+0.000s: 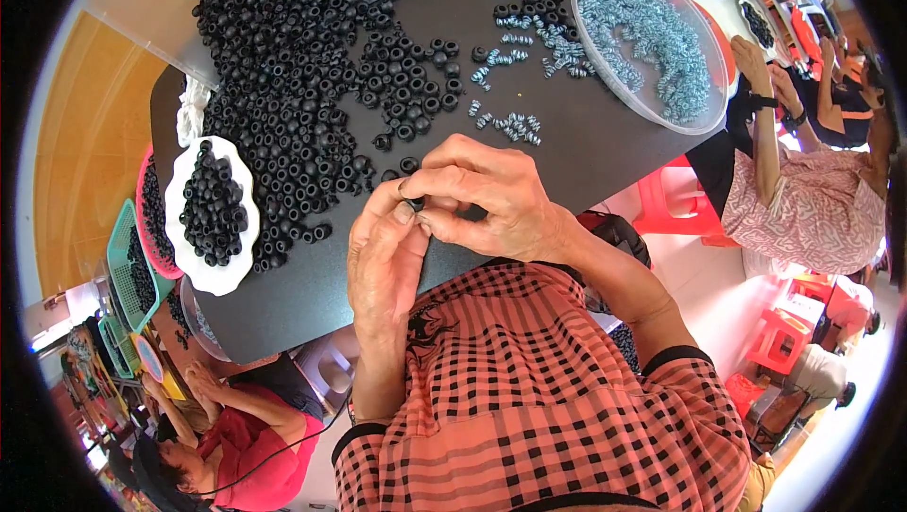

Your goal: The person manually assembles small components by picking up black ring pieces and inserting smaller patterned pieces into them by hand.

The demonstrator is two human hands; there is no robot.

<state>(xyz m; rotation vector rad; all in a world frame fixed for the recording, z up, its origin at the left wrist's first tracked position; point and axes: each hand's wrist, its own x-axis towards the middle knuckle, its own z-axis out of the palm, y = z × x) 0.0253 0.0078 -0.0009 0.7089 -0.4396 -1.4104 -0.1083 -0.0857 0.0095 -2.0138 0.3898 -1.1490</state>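
Observation:
My left hand [385, 252] and my right hand [493, 196] meet over the near edge of the dark table, fingertips pinched together. Between them is a small black plastic piece [416, 203], round and bead-like, mostly hidden by the fingers. Just beyond my hands lie loose black round pieces with holes [406, 87], spreading from a big heap [283, 49] at the left. Small metal coil springs [515, 125] are scattered past my right hand. Whether a spring sits in the held piece cannot be seen.
A clear round tub [715, 96] of springs stands at the far right. A white scalloped dish [248, 271] holds black pieces at the left edge, near pink [146, 229] and green [118, 271] baskets. Other people work at both sides; red stools [779, 342] stand to the right.

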